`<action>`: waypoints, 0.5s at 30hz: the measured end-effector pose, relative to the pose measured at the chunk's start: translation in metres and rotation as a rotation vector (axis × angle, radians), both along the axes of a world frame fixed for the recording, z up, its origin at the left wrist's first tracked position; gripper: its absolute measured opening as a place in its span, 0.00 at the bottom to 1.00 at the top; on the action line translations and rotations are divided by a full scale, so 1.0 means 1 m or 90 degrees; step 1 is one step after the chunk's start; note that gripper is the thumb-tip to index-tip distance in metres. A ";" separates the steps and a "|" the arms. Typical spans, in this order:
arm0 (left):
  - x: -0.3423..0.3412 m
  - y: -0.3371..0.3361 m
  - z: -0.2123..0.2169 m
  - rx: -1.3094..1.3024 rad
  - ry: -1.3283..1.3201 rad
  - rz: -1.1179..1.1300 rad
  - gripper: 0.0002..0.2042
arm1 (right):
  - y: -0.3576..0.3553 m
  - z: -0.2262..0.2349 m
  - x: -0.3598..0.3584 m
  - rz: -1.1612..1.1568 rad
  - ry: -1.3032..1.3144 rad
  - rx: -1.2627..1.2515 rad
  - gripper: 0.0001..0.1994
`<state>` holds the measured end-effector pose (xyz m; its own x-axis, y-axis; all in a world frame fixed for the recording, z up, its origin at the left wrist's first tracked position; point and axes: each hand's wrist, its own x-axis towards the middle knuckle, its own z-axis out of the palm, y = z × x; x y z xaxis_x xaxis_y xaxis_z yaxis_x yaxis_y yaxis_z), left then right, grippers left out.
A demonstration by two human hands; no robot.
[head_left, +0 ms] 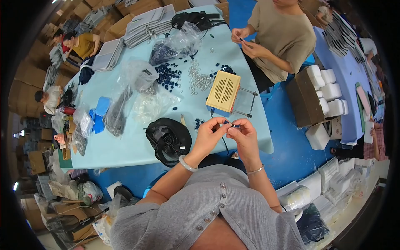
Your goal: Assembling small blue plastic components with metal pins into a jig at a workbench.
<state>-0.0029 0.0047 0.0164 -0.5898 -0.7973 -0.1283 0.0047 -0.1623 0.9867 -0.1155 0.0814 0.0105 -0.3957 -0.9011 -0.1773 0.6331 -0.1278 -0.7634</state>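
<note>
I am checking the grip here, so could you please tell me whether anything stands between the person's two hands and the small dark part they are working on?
Nothing visible does. The left hand and right hand meet above the light blue table edge, fingertips pinching the small dark part directly. The black pouch lies off to the left, clear of them.

Own hands at work: two, left hand (208, 133) and right hand (246, 134)
Beige slotted box (223, 91): one
Black pouch (168, 141) at table edge: one
Open brown carton (306, 96): one
Other people in view: five
Heaps of metal rings (199, 79): one
</note>
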 end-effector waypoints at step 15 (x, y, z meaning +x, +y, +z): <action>-0.001 -0.007 0.005 0.035 0.060 0.017 0.04 | -0.004 0.003 -0.010 -0.009 0.037 -0.007 0.10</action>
